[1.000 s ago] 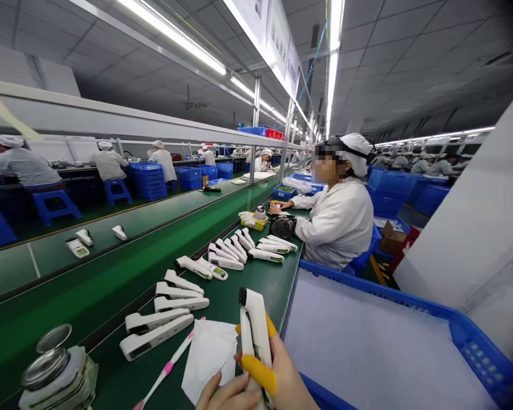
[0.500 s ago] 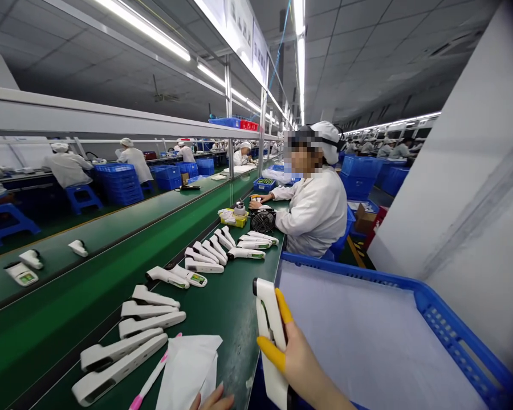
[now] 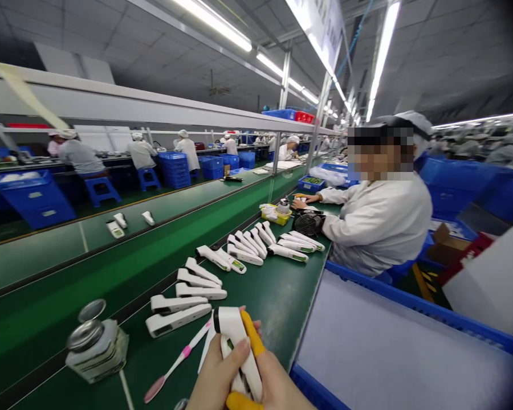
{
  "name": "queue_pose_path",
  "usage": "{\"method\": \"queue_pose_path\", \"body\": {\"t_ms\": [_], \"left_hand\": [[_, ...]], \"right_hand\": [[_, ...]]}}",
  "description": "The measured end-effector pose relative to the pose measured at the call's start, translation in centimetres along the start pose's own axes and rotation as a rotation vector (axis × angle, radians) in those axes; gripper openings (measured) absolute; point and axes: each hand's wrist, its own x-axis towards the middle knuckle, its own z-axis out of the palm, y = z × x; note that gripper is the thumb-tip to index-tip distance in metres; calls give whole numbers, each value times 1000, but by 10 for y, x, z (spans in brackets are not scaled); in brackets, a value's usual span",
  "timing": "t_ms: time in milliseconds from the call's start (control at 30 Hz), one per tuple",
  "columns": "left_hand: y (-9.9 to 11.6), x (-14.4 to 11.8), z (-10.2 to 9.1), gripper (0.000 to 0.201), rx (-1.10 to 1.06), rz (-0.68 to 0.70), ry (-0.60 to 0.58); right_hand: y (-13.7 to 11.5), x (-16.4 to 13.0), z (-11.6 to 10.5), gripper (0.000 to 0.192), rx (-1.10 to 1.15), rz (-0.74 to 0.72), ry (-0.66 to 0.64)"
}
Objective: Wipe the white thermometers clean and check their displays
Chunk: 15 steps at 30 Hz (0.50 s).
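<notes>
A white handheld infrared thermometer [image 3: 234, 323] with a black nose is upright between my two hands near the bottom centre. My right hand [image 3: 277, 378], with yellow finger cots, wraps its right side. My left hand [image 3: 214, 373] grips the other side, its thumb across the front of the handle. Part of the handle is hidden by my fingers. Left of my hands lies a pink and white toothbrush [image 3: 183, 353] on the green bench [image 3: 256, 302]. A white sheet [image 3: 206, 343] shows partly behind my left hand.
Several white thermometers [image 3: 179, 320] lie in rows along the bench. A bottle with a metal top [image 3: 96, 350] stands at lower left. A blue crate [image 3: 410, 302] lined with white sheet sits at right. A co-worker in white [image 3: 380, 216] sits beyond, beside a yellow tray [image 3: 276, 214].
My left hand has come up from the bench onto the thermometer, which my right hand was holding alone. The view has swung left, bringing the bottle into sight.
</notes>
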Motion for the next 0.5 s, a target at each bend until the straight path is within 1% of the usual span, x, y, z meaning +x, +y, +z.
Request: {"method": "queue_pose_path", "body": {"t_ms": [67,100,167,233,300,333,367,433,500], "left_hand": [[9,-8,-4,72,-48,11,48],[13,-10,-7,68,-59,53,73],[25,-15,-15,62,-71,171,105],[43,-18,-24,54,-83,298,149],[64,-23,-35,44,-110,418,237],[74,-26,-40,40,-128,455,287],[83,-30,-45,38,-142,481,322],[96,-39,-53,39,-150,501,322],[103,-48,-57,43,-137,515,278]], "right_hand": [[-11,5,7,54,-128,-102,1],[-16,8,9,51,-192,-173,-7],[-23,18,11,42,-312,-346,-14],[-21,32,13,31,-391,-501,5],[-11,52,18,31,-528,-571,75],[-3,63,22,33,-628,-576,117],[5,75,28,36,-779,-575,134],[23,96,43,30,-944,-609,76],[37,113,59,17,-1041,-669,-26]]}}
